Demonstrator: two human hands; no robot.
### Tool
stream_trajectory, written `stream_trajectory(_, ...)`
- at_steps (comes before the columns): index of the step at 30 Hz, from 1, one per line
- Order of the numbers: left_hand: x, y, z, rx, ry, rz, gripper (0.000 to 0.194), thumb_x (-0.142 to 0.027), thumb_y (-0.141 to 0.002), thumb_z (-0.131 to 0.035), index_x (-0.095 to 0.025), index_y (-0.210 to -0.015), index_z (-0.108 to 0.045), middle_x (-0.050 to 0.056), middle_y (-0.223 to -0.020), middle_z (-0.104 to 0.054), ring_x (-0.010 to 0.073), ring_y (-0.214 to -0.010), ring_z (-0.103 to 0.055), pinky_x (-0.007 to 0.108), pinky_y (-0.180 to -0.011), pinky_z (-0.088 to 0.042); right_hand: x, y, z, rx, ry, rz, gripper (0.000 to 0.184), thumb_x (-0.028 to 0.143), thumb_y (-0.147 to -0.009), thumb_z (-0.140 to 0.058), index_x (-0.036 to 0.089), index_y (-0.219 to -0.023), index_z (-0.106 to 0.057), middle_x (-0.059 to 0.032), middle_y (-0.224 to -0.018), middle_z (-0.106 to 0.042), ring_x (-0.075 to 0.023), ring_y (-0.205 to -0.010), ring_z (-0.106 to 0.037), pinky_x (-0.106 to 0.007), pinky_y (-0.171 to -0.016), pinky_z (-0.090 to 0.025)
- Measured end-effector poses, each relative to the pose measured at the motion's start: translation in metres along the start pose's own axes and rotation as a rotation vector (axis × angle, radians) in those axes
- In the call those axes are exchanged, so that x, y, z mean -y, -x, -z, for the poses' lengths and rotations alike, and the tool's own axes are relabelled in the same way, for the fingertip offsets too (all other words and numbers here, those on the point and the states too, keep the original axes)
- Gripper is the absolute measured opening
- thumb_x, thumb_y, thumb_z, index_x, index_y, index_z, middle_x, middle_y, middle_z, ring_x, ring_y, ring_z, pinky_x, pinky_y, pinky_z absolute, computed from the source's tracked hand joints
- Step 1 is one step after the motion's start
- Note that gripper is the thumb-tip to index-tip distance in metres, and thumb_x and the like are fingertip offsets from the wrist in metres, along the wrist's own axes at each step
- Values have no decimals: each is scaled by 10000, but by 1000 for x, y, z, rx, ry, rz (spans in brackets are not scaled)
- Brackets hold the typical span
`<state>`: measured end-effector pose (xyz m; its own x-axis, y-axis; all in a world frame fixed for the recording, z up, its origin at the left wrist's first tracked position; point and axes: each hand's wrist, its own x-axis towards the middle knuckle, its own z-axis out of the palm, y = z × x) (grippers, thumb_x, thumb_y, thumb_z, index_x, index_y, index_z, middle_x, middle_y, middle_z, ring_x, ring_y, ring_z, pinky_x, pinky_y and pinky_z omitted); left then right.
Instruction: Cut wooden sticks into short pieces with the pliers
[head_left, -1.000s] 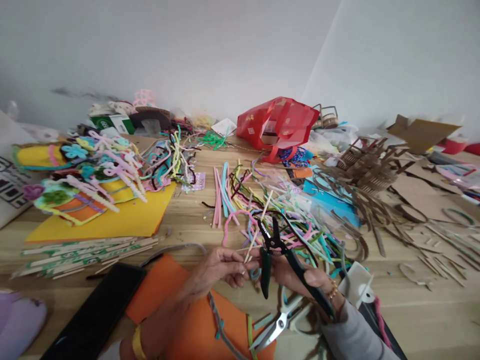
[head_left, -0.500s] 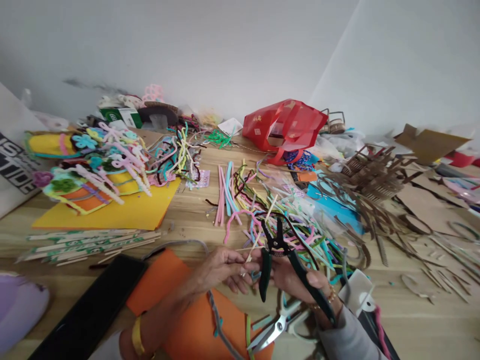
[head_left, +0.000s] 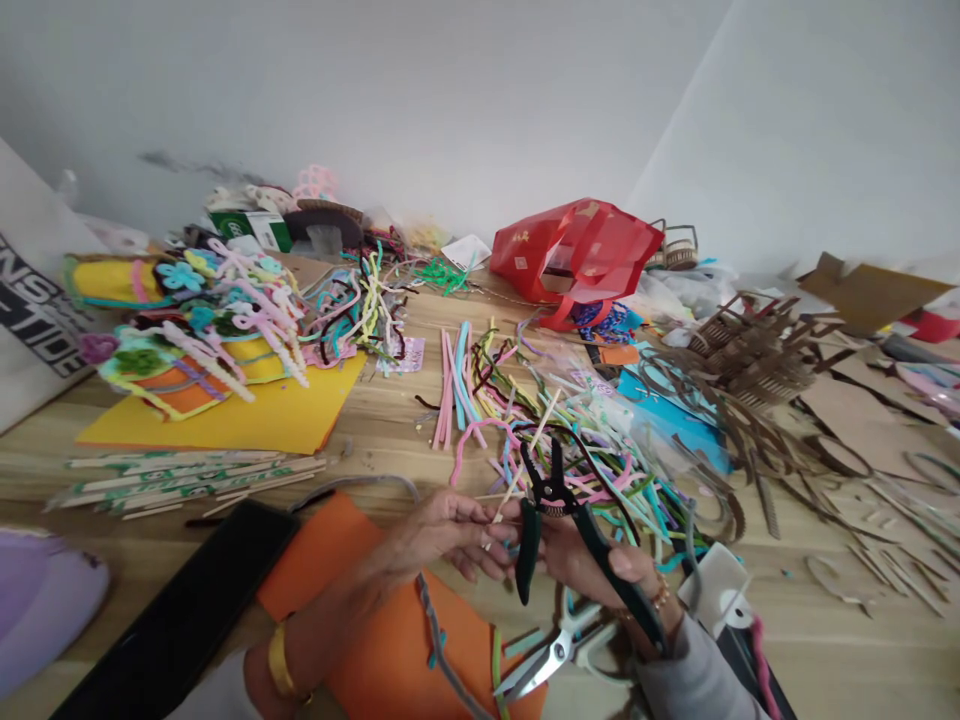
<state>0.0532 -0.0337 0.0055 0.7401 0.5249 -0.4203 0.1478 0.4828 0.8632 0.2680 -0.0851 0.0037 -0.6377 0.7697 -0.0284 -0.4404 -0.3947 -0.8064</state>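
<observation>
My right hand [head_left: 581,560] is closed around the dark green handle of a pair of wire strippers [head_left: 553,498], whose jaws stand apart and point away from me. Fingers bent, my left hand [head_left: 450,535] pinches a thin pale wooden stick [head_left: 514,482] near its lower end. The fingertips of both hands meet there, partly behind the pliers' left handle. Below the hands lie open scissors [head_left: 555,655] on orange sheets [head_left: 405,650], with a grey pipe cleaner [head_left: 435,640] across the sheets.
A tangle of coloured pipe cleaners [head_left: 600,450] lies just beyond my hands. Wrapped wooden chopsticks [head_left: 187,478] and a black rectangular object [head_left: 180,610] are on the left. Further back are pipe-cleaner flowers [head_left: 180,278], a red bag [head_left: 536,250] and brown woven baskets [head_left: 757,355].
The view has shifted slightly, so the table's things sit a little further right. Both hands keep the same hold on the stick and the wire strippers.
</observation>
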Motion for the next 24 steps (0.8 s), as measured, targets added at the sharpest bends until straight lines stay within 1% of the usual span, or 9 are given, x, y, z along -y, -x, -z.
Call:
stream_trajectory(3, 2, -2, 1, 6, 25, -14, 364, -487, -736, -694, -150, -872, -680, 133, -904, -757, 243, -797, -721, 234, -562, -457, -1, 0, 1, -14, -1, -14, 936, 615, -530, -708, 145, -1319, -524, -215, -1247, -593, -389, -1182, -501, -564, -1018, -311)
stream_trajectory(7, 3, -3, 2, 15, 28, -36, 458, -542, -717, -691, -131, -919, -694, 137, -891, -753, 218, -735, -714, 230, -547, -455, 0, -1, -1, 7, 5, -7, 895, 608, -565, -685, 155, -1320, -520, -203, -1279, -576, -372, -1216, -484, -541, -1057, -268)
stream_trajectory(9, 2, -2, 0, 4, 33, -42, 446, -537, -723, -685, -137, -917, -703, 124, -868, -753, 196, -695, -702, 225, -548, -453, 2, -2, -3, 24, 0, 13, 862, 594, -589, -668, 152, -1315, -525, -199, -1297, -565, -367, -1238, -467, -536, -1070, -250)
stream_trajectory(11, 1, -1, -2, -20, 44, -62, 395, -510, -734, -683, -136, -858, -709, 110, -831, -749, 172, -654, -685, 220, -555, -453, 2, -3, -3, 28, -17, 34, 825, 576, -605, -660, 153, -1302, -537, -194, -1308, -558, -367, -1261, -448, -537, -1075, -245)
stream_trajectory(14, -1, 0, -5, -64, 64, -86, 339, -473, -728, -696, -139, -784, -707, 83, -773, -730, 150, -610, -659, 216, -559, -451, 1, -2, -2, 5, -53, 60, 754, 543, -624, -655, 159, -1267, -569, -187, -1309, -556, -368, -1283, -428, -539, -1071, -253)
stream_trajectory(17, -1, 0, -7, -110, 73, -99, 323, -457, -709, -711, -145, -793, -700, 50, -711, -700, 144, -583, -639, 216, -545, -442, -5, 1, 2, -40, -68, 74, 747, 533, -609, -671, 157, -1247, -578, -190, -1318, -544, -373, -1283, -425, -537, -1065, -266)
stream_trajectory(21, -1, -1, -2, -77, 50, -106, 325, -467, -710, -714, -148, -760, -671, 29, -666, -671, 136, -555, -623, 216, -516, -431, -14, 4, 11, -82, -72, 105, 782, 561, -604, -662, 164, -1267, -552, -182, -1318, -540, -375, -1251, -451, -536, -1048, -290)
stream_trajectory(24, -1, 0, 8, -54, 54, -119, 298, -454, -735, -700, -161, -765, -661, 25, -698, -674, 126, -553, -618, 215, -514, -430, -10, 7, 13, -66, -23, 117, 753, 585, -643, -626, 178, -1272, -556, -170, -1260, -578, -367, -1187, -502, -532, -1017, -322)
